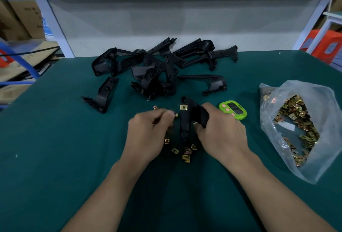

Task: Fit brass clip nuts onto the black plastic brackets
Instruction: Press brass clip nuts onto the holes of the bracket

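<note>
Right hand grips the black bracket by its right-side limb, fingers curled round it; the bracket is held just over the green mat mid-view, long arm running away from the person. One fitted clip nut already sits near the far end of that arm. Left hand is curled narrow, thumb and fingertips pinching what looks like a clip nut right at the bracket's left edge; it's blurred, so which way the clip faces can't be told. Loose clip nuts lie scattered on the mat under and between the hands, many more are in the clear bag at right, spare brackets are piled at the far side, and a green timer sits just beyond the right hand. Likely risks: the clip goes on skewed or back to front, so its hole misses the bracket's hole; the small springy part pops out of the pinch and gets lost among the loose ones; the bracket is held from one side only, so it may twist under the push; a wrist could sweep the loose nuts about or knock the timer; a sharp clip edge could nick a fingertip
</note>
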Motion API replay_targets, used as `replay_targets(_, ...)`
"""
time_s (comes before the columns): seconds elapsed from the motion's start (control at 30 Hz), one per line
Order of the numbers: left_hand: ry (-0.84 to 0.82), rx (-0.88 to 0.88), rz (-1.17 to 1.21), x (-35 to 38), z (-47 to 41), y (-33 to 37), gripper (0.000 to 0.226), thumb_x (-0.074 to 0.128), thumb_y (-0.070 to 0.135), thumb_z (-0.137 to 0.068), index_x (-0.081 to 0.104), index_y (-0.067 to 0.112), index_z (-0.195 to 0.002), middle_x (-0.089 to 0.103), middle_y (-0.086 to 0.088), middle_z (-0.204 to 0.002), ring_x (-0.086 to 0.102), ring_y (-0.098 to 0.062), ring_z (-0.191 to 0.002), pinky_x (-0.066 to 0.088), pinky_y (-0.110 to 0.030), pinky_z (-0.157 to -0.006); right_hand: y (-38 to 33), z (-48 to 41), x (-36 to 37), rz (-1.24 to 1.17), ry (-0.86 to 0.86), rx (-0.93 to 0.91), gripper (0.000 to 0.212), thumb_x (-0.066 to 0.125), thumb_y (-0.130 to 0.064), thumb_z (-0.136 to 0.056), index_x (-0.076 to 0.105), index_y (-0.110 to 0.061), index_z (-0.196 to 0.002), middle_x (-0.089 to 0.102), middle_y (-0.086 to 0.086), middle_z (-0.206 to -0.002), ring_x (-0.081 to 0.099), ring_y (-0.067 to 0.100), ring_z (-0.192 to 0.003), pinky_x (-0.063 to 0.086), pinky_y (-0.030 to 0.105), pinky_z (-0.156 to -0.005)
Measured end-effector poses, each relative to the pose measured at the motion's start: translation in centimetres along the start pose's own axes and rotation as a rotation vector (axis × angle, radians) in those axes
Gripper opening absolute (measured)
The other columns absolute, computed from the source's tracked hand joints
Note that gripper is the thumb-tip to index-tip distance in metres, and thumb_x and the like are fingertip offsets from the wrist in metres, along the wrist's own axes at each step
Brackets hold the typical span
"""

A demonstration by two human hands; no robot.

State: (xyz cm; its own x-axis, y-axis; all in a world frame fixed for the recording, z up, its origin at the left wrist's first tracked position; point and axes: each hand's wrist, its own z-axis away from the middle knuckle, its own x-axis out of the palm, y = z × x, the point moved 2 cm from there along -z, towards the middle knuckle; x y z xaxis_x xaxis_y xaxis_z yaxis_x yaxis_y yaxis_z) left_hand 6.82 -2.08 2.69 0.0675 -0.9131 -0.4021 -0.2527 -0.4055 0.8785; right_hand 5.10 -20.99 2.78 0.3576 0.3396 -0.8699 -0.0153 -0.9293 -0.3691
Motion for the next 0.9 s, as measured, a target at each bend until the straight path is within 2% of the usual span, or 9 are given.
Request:
replay_targets(0.1,0.001,-0.061,-0.144,-1.8,-0.7,-0.9,0.031,0.072,0.019,-0.086,0.078,0.049,-0.080,0.071,0.028,-0.071,0.066,0.007,-0.070,0.043,-0.002,-0.062,1.0,-0.6,-0.1,0.026,0.021,0.085,0.019,0.064,-0.040,-0.088,0.051,-0.031,-0.098,0.045,-0.010,-0.068,0.049,0.032,-0.068,0.035,0.035,-0.060)
replay_targets(0.23,-0.295,-0.053,-0.294,-1.6,-0.2,-1.5,0.025,0.077,0.018,-0.081,0.080,0.042,-0.086,0.069,0.030,-0.077,0.063,0.008,-0.076,0.042,-0.001,-0.066,2.0,-1.0,-0.2,-0.011,0.016,0.141,0.018,0.066,-0.040,-0.085,0.053,-0.031,-0.095,0.046,-0.013,-0.071,0.050,0.030,-0.070,0.038,0.035,-0.062)
replay_targets(0.33,-0.383,-0.013,-0.348,-1.4,-0.4,-1.2,0.023,0.081,0.022,-0.079,0.080,0.045,-0.083,0.068,0.027,-0.085,0.061,0.005,-0.082,0.042,-0.004,-0.069,2.1,-1.1,-0.2,-0.032,0.014,0.155,0.018,0.067,-0.039,-0.084,0.054,-0.030,-0.092,0.050,-0.012,-0.073,0.052,0.030,-0.070,0.037,0.035,-0.061)
replay_targets(0.5,-0.421,0.019,-0.420,-1.4,-0.3,-1.0,0.013,0.077,0.026,-0.089,0.081,0.039,-0.091,0.067,0.022,-0.090,0.061,0.002,-0.086,0.047,-0.011,-0.076,1.9,-0.9,-0.3,-0.033,0.011,0.165,0.017,0.067,-0.039,-0.083,0.054,-0.030,-0.091,0.049,-0.014,-0.071,0.051,0.028,-0.067,0.038,0.034,-0.060)
replay_targets(0.6,-0.297,0.041,-0.483,-0.3,0.8,-0.6,0.017,0.065,0.030,-0.098,0.078,0.029,-0.088,0.068,0.015,-0.088,0.062,-0.005,-0.082,0.050,-0.022,-0.076,1.8,-0.9,-0.3,-0.035,0.000,0.163,0.016,0.066,-0.038,-0.083,0.054,-0.030,-0.090,0.051,-0.013,-0.071,0.050,0.025,-0.064,0.038,0.034,-0.059)
replay_targets(0.67,-0.175,-0.053,-0.327,0.4,1.3,-0.2,0.024,0.060,0.028,-0.100,0.075,0.023,-0.081,0.070,0.008,-0.073,0.063,-0.008,-0.067,0.048,-0.019,-0.061,1.9,-0.9,-0.3,-0.039,-0.001,0.157,0.016,0.066,-0.038,-0.083,0.054,-0.031,-0.090,0.050,-0.014,-0.070,0.048,0.023,-0.061,0.037,0.033,-0.057)
replay_targets(0.73,-0.092,-0.241,0.074,0.8,1.3,0.2,0.028,0.055,0.021,-0.101,0.074,0.014,-0.082,0.072,0.001,-0.067,0.066,-0.010,-0.055,0.049,-0.020,-0.053,1.9,-0.9,-0.3,-0.047,0.002,0.152,0.016,0.067,-0.038,-0.082,0.054,-0.031,-0.090,0.050,-0.014,-0.069,0.047,0.022,-0.060,0.035,0.033,-0.057)
replay_targets(0.8,-0.071,-0.381,0.429,0.9,1.1,0.7,0.027,0.054,0.015,-0.102,0.073,0.007,-0.085,0.073,-0.007,-0.069,0.067,-0.016,-0.057,0.053,-0.024,-0.052,1.8,-0.9,-0.3,-0.041,-0.003,0.148,0.018,0.067,-0.038,-0.081,0.053,-0.031,-0.089,0.051,-0.012,-0.069,0.049,0.026,-0.063,0.036,0.033,-0.059)
replay_targets(0.9,-0.107,-0.452,0.686,1.0,0.9,0.6,0.018,0.061,0.009,-0.099,0.073,0.007,-0.086,0.074,-0.012,-0.078,0.070,-0.015,-0.065,0.056,-0.021,-0.058,1.7,-0.8,-0.1,-0.027,-0.016,0.132,0.021,0.067,-0.041,-0.081,0.052,-0.031,-0.090,0.056,-0.008,-0.071,0.053,0.031,-0.068,0.038,0.034,-0.061)
